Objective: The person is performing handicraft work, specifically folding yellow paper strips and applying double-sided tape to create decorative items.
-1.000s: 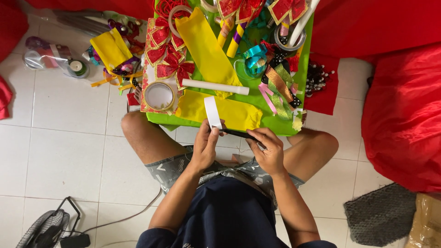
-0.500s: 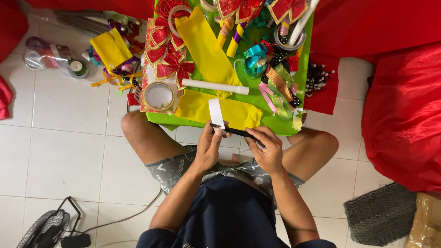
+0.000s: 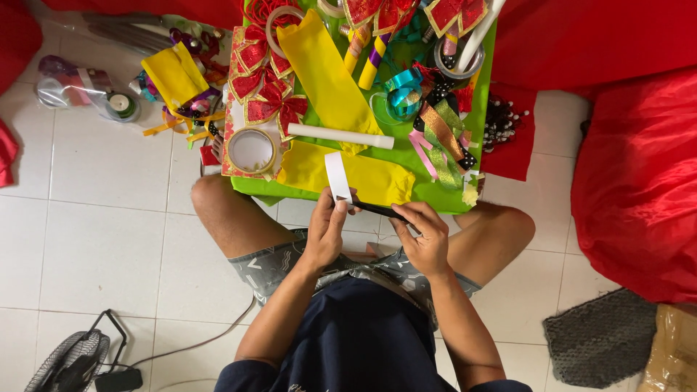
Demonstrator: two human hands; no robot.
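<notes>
Two hands meet at the near edge of the green desk (image 3: 435,199). Pinched in the left hand (image 3: 324,231), a flat white paper strip (image 3: 337,177) stands up over crinkled yellow paper (image 3: 367,179). At its three o'clock, the right hand (image 3: 427,236) grips black scissors (image 3: 379,211), blades touching the strip's base. At ten o'clock lie a clear tape roll (image 3: 252,151) and glittery red bows (image 3: 270,109).

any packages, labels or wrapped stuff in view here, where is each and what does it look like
clear plastic bag: floor, far left, crumpled, purple and pale items inside.
brown wrapped package: bottom right corner, tan, shiny wrap.
red-and-gold patterned flat box: left edge of the green table, under the red bows.
white strip: blank, held upright by the left hand.
No screens or signs.
</notes>
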